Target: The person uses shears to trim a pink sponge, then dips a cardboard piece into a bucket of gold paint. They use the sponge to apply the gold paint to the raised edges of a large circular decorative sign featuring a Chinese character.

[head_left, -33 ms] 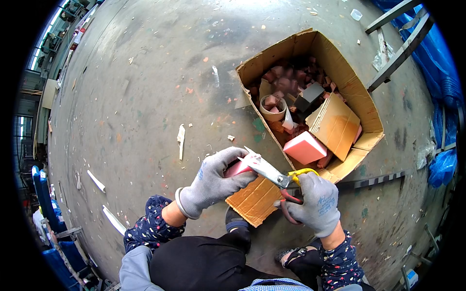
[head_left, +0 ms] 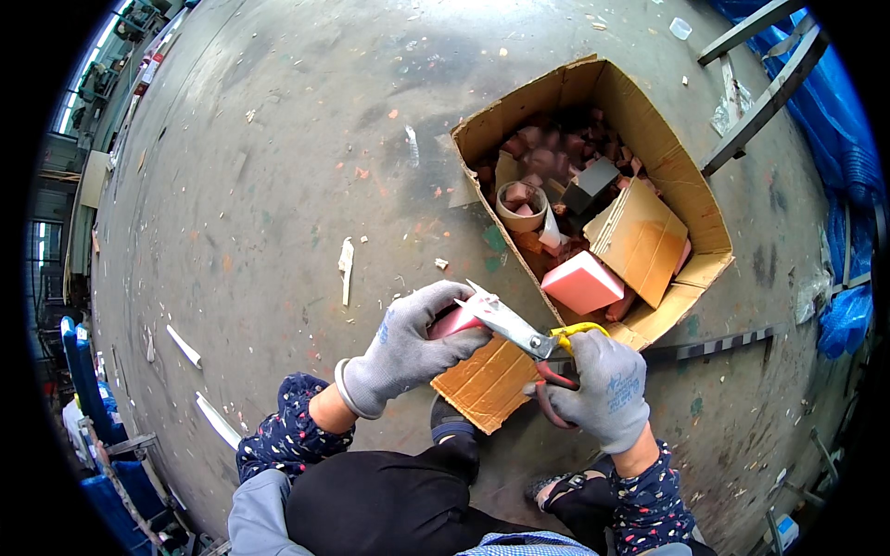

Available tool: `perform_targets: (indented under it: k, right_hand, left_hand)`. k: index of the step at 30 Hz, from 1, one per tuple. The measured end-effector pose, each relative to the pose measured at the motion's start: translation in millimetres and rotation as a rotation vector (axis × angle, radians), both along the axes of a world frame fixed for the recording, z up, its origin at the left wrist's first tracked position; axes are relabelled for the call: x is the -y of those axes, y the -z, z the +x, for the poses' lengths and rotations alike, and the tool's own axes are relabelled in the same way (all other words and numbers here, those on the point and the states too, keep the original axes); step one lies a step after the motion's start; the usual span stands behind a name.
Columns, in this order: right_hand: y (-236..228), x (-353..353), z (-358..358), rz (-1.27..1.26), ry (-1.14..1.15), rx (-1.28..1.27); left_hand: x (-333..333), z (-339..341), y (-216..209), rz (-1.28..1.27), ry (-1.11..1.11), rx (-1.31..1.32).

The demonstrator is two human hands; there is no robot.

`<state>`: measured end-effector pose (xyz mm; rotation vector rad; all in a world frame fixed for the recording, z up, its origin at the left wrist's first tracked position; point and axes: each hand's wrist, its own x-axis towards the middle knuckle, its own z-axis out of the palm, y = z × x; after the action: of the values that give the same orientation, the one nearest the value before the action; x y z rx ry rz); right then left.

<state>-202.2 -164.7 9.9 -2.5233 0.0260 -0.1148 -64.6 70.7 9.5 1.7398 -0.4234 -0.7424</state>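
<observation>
My left hand, in a grey knitted glove, is closed around a small pink foam piece. Scissors with one yellow and one red handle are in my gloved right hand, its fingers wrapped through the handles. The silvery blades point left and lie across the foam piece at my left fingertips; whether they cut into it cannot be made out. Below the blades, a cardboard flap of the large open box slants toward my feet. Part of the foam is hidden by my left fingers.
Ahead to the right stands the cardboard box, holding pink foam scraps, a pink block, a dark grey block, a tape roll core and a cardboard piece. A metal frame and blue sheeting are at right. White strips litter the floor.
</observation>
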Motion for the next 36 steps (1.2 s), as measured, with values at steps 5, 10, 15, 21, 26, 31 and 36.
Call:
perform_targets:
  k: [5,10,15,21,26,31,36]
  right_hand:
    - [8.4,-1.2,-5.2,-0.059,0.002,0.030]
    - [5.1,-1.9,-7.3,0.024,0.076,-0.013]
    - [-1.7,6.7,-3.6,0.099,0.053,-0.020]
    - [-6.8,4.7,-2.9,0.104,-0.010,-0.032]
    - [-5.3,2.2,-5.5,0.103,0.013,-0.039]
    - [-5.7,3.0,-6.2,0.100,0.011,-0.066]
    - [-1.3,2.8,-8.1,0.085,0.028,-0.031]
  left_hand:
    - [0.3,-2.4,1.9,-0.057,-0.029,0.036]
    - [-1.4,-1.4,-2.2,0.028,0.003,0.032]
    - [1.2,-0.9,-3.5,0.022,0.037,0.265]
    - [3.9,3.2,-11.5,0.137,0.136,0.671]
    - [4.2,2.9,-12.4,0.200,0.152,0.885]
    - [5.1,3.7,-16.0,0.237,0.168,0.975]
    - [6.7,5.3,-14.1,0.240,0.163,0.999]
